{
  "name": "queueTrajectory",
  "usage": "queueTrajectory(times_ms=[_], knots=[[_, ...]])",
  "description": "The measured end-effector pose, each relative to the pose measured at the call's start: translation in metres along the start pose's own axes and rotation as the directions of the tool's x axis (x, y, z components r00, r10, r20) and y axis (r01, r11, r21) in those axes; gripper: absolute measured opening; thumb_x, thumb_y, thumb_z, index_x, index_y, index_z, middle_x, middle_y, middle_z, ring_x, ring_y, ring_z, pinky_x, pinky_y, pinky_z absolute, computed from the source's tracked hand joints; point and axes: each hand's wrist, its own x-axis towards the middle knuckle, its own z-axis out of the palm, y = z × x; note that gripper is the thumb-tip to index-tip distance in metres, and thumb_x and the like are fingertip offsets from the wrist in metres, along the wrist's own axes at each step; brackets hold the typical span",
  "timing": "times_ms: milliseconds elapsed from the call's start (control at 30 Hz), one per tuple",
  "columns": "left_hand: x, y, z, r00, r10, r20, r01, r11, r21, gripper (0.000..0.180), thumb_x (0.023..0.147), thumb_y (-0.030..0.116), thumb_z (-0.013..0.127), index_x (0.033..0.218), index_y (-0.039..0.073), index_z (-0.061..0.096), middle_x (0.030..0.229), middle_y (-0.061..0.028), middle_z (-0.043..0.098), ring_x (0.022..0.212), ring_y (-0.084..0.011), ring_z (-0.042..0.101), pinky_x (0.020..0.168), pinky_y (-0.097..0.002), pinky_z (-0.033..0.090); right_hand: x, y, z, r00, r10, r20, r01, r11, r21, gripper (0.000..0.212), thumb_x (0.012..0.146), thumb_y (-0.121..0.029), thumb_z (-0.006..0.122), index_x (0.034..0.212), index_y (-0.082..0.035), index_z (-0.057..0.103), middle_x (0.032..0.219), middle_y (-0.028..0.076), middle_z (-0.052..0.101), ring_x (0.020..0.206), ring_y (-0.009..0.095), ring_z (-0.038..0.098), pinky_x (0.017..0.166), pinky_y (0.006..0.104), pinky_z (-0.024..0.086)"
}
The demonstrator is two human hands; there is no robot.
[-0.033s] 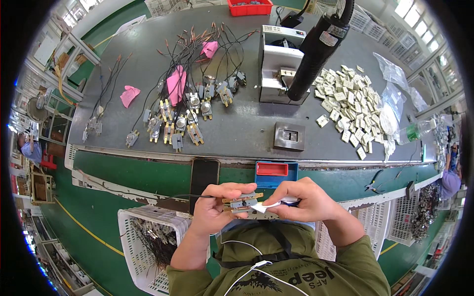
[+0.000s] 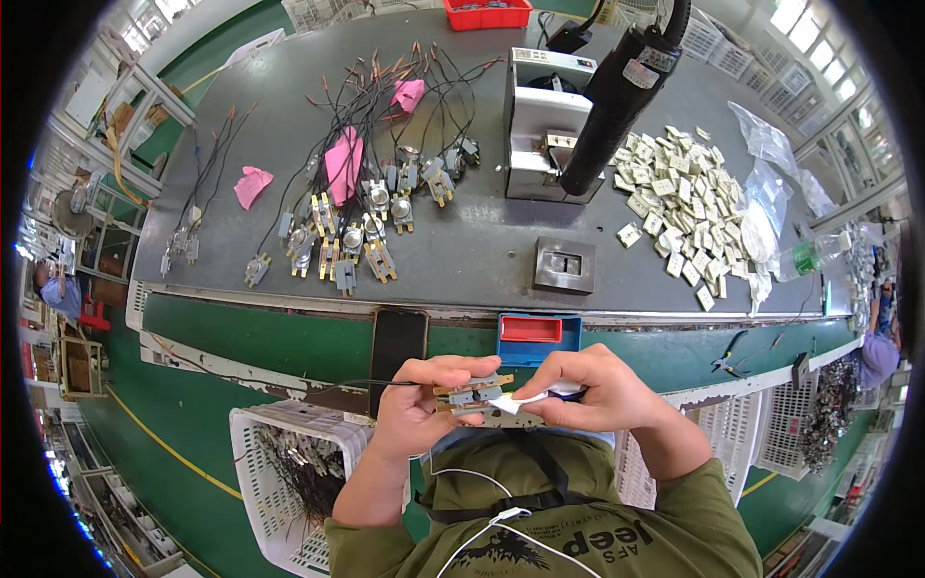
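Observation:
Close to my body, my left hand [image 2: 424, 403] grips a small thermostat-like part [image 2: 472, 393] with grey blocks, brass-coloured strips and a black wire running off to the left. My right hand [image 2: 595, 390] pinches a folded white cloth or wipe [image 2: 509, 403], its tip against the right end of the part. Something dark blue shows beside the cloth at the palm, too little of it to name. On the bench beyond lie several similar wired parts [image 2: 352, 236] with pink scraps [image 2: 344, 166] among them.
A grey machine [image 2: 540, 125] stands at the back, with a black cylindrical tool [image 2: 621, 106] hanging in front. Right of it is a heap of cream ceramic pieces [image 2: 684, 202]. Nearer are a metal block [image 2: 565, 266], a phone [image 2: 399, 347], a blue tray [image 2: 568, 337] and pliers [image 2: 732, 356].

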Motion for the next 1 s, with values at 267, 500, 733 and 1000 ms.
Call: queueTrajectory(times_ms=[267, 500, 733, 1000], knots=[[0.0002, 0.0013, -0.0014, 1.000, -0.009, -0.006, 0.010, 1.000, 0.013, 0.046, 0.070, 0.006, 0.079, 0.103, 0.007, 0.047, 0.109, -0.0222, 0.060, 0.108, -0.0339, 0.058, 0.086, -0.0402, 0.053, 0.0016, -0.0058, -0.0021, 0.999, 0.043, 0.009, -0.043, 0.999, -0.014, 0.012, 0.083, -0.006, 0.064, 0.094, -0.004, 0.063, 0.079, 0.007, 0.068, 0.067, 0.016, 0.066, 0.062, 0.0275, 0.050], [-0.0020, 0.0032, -0.0012, 1.000, -0.015, -0.022, 0.015, 1.000, 0.009, 0.046, 0.069, 0.006, 0.079, 0.103, 0.007, 0.048, 0.110, -0.0228, 0.060, 0.109, -0.0341, 0.058, 0.086, -0.0402, 0.053, 0.0016, -0.0099, -0.0031, 0.991, 0.128, 0.033, -0.129, 0.991, 0.024, 0.011, 0.084, -0.007, 0.064, 0.094, -0.003, 0.062, 0.079, 0.007, 0.068, 0.066, 0.014, 0.064, 0.062, 0.0267, 0.049], [-0.0002, 0.0023, -0.0005, 1.000, -0.016, -0.026, 0.016, 1.000, -0.004, 0.047, 0.068, 0.008, 0.080, 0.102, 0.007, 0.048, 0.109, -0.0228, 0.060, 0.109, -0.0334, 0.058, 0.087, -0.0398, 0.053, 0.0022, -0.0082, -0.0029, 0.994, 0.103, 0.034, -0.104, 0.994, 0.045, 0.011, 0.084, -0.007, 0.064, 0.094, -0.003, 0.062, 0.079, 0.006, 0.068, 0.067, 0.013, 0.064, 0.062, 0.0267, 0.049], [0.0001, 0.0031, -0.0019, 0.999, -0.035, -0.028, 0.035, 0.999, 0.009, 0.047, 0.069, 0.009, 0.080, 0.103, 0.007, 0.047, 0.110, -0.0230, 0.060, 0.109, -0.0331, 0.058, 0.087, -0.0395, 0.053, 0.0038, -0.0089, -0.0029, 0.998, 0.055, 0.020, -0.055, 0.998, -0.011, 0.012, 0.083, -0.007, 0.064, 0.095, -0.003, 0.063, 0.080, 0.007, 0.068, 0.068, 0.018, 0.065, 0.063, 0.0286, 0.050]])
